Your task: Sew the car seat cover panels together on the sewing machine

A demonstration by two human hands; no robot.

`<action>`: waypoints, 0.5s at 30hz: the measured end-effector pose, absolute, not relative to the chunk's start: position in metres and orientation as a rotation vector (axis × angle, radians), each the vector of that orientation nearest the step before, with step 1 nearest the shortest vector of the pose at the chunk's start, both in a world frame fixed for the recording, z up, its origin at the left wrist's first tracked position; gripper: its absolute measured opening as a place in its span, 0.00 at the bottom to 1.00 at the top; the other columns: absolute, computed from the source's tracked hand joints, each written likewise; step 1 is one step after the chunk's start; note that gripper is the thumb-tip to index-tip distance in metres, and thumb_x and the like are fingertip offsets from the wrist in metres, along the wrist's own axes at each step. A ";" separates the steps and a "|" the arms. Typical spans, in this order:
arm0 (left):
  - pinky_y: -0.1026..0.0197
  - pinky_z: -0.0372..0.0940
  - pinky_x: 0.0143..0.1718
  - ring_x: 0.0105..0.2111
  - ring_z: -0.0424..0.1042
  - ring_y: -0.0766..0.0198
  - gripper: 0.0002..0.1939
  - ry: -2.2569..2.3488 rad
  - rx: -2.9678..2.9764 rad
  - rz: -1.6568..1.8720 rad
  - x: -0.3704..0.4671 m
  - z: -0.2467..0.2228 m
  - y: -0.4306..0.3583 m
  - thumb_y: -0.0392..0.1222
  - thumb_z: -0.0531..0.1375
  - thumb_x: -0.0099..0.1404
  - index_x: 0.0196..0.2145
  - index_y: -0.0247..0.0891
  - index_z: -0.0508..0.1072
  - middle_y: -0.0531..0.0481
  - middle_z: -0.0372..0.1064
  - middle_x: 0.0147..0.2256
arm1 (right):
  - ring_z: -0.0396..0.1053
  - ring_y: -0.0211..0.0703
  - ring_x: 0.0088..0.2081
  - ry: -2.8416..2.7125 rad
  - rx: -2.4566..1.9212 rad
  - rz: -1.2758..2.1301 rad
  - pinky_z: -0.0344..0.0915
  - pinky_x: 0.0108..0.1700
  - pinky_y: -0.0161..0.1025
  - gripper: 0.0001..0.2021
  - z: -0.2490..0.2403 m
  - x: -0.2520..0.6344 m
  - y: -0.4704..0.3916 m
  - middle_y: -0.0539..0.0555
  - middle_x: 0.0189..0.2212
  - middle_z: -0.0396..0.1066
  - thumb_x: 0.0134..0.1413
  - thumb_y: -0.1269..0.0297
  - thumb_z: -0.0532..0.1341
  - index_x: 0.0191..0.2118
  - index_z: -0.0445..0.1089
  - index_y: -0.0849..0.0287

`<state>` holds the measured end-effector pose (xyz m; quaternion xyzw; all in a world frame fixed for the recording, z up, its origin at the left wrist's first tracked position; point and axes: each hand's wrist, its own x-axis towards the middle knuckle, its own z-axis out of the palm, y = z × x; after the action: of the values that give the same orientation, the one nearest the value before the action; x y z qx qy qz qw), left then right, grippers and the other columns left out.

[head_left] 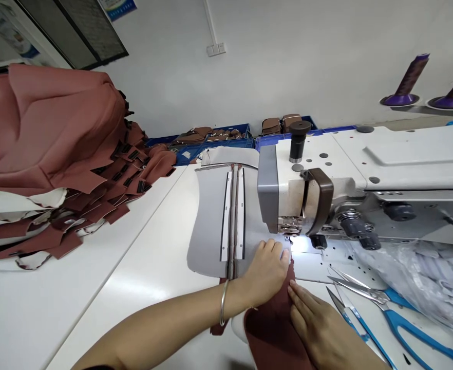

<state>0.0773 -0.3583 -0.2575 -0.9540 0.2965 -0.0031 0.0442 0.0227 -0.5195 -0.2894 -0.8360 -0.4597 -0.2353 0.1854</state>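
A grey panel (208, 221) with two white strips along its dark centre seam lies on the white table, its right part beside the sewing machine (307, 169). My left hand (268, 270) is closed, knuckles up, on the panel's right edge near the lit needle area; what its fingers pinch is hidden. A dark red piece (278, 329) runs from the needle area down towards me, under my left wrist. My right hand (319, 321) lies on its right edge with fingers stretched out and close together, pointing at the needle.
Reddish covers (57, 123) are heaped at the left. Blue crates (214, 139) with brown pieces stand behind. Scissors (399, 321) and a clear plastic bag (430, 282) lie at the right. Thread cones (409, 82) stand above the machine.
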 end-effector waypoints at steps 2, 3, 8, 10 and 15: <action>0.55 0.57 0.36 0.38 0.59 0.55 0.13 0.906 -2.924 -0.040 0.080 -0.259 -0.358 0.32 0.50 0.63 0.45 0.31 0.64 0.44 0.61 0.36 | 0.66 0.51 0.49 -1.290 -2.348 -0.655 0.63 0.52 0.43 0.16 -0.288 0.026 -0.519 0.64 0.41 0.72 0.56 0.77 0.45 0.32 0.70 0.67; 0.55 0.57 0.36 0.38 0.59 0.55 0.12 0.909 -2.926 -0.050 0.081 -0.260 -0.358 0.32 0.50 0.63 0.45 0.31 0.64 0.44 0.61 0.36 | 0.66 0.51 0.49 -1.290 -2.342 -0.644 0.63 0.53 0.43 0.16 -0.288 0.027 -0.519 0.64 0.41 0.72 0.56 0.77 0.45 0.32 0.70 0.67; 0.55 0.56 0.37 0.38 0.60 0.55 0.10 0.927 -2.937 -0.100 0.089 -0.265 -0.357 0.33 0.50 0.64 0.43 0.32 0.65 0.44 0.62 0.36 | 0.65 0.53 0.50 -1.292 -2.339 -0.629 0.63 0.53 0.44 0.16 -0.285 0.034 -0.518 0.66 0.40 0.71 0.55 0.79 0.45 0.31 0.70 0.68; 0.55 0.57 0.37 0.38 0.61 0.56 0.10 0.931 -2.957 -0.116 0.092 -0.266 -0.356 0.33 0.50 0.64 0.43 0.32 0.65 0.44 0.62 0.37 | 0.64 0.53 0.52 -1.287 -2.355 -0.645 0.64 0.53 0.44 0.17 -0.286 0.036 -0.519 0.67 0.41 0.71 0.56 0.79 0.44 0.32 0.70 0.69; 0.57 0.58 0.39 0.38 0.61 0.57 0.08 0.970 -2.999 -0.079 0.096 -0.264 -0.359 0.33 0.50 0.64 0.38 0.31 0.67 0.43 0.63 0.36 | 0.57 0.53 0.57 -1.306 -2.422 -0.610 0.63 0.55 0.47 0.17 -0.297 0.042 -0.524 0.67 0.47 0.68 0.57 0.78 0.44 0.37 0.70 0.69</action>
<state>0.0963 -0.3588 -0.2638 -0.9512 0.3076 -0.0250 -0.0057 0.0421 -0.5244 -0.2974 -0.8482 -0.4572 -0.2135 0.1609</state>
